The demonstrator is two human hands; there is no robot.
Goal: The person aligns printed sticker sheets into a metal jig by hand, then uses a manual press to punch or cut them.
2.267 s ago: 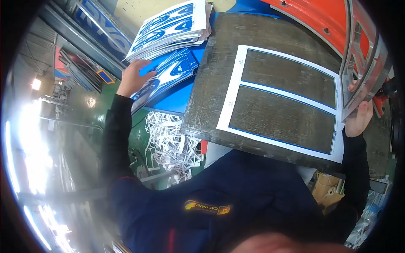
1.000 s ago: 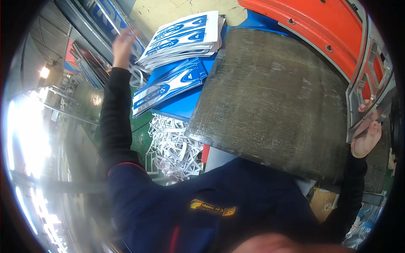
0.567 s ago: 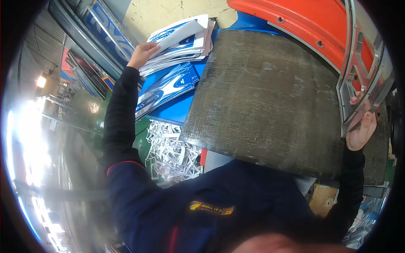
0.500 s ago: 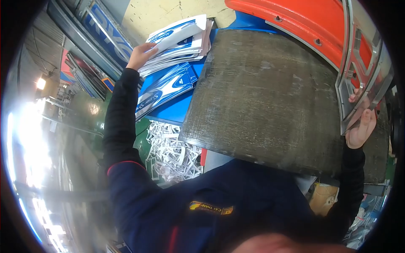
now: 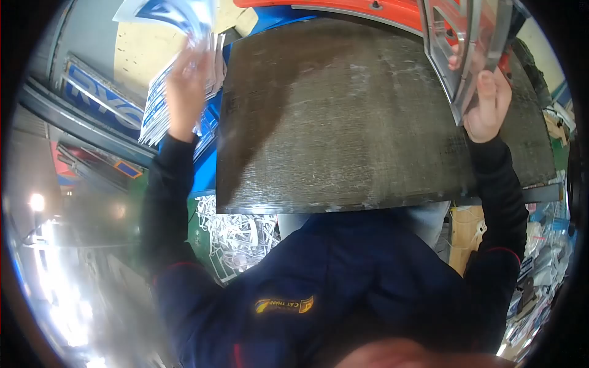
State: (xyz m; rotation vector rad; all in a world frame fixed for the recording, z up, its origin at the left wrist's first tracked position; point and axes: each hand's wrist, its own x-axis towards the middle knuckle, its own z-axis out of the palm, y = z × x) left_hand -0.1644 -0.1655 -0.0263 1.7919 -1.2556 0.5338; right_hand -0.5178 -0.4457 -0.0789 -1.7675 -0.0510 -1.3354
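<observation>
Head view: printed sheet [image 5: 164, 13], blue and white, upper left of frame, directly above and in contact with left hand [image 5: 186, 92]. Left hand: fingers drawn in on the sheet's lower part; motion blur hides the exact finger gap. Sheet curved, extending from the fingers toward the top edge; cut off there, so long axis cannot be told.

Right hand [image 5: 488, 107], upper right: closed round the lower end of metal frame [image 5: 471, 37], thumb visible on the near side. Frame tilted, rails running up to the top edge, lower corner over dark board [image 5: 362, 122].

Paper stack [image 5: 156, 110] behind and beside left hand, on blue surface [image 5: 205, 168] left of board. White paper strips [image 5: 239, 236] heaped lower left; container, if any, not discernible. Orange-red part [image 5: 399, 17] along the board's far edge.
</observation>
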